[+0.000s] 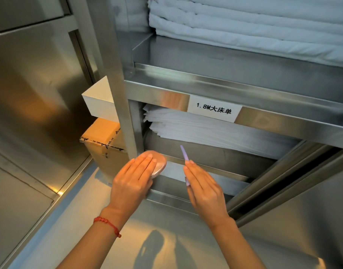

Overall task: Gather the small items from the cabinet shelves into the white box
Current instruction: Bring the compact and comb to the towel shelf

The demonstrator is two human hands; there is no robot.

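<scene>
1. Shiny metal shelves (244,94) hold folded white sheets (215,131).
2. I see my left hand (133,181) flat on a pink disc (159,165) at the shelf edge.
3. I see my right hand (203,189) pinching a purple stick (184,153).
4. White box (98,100) sits left.
</scene>
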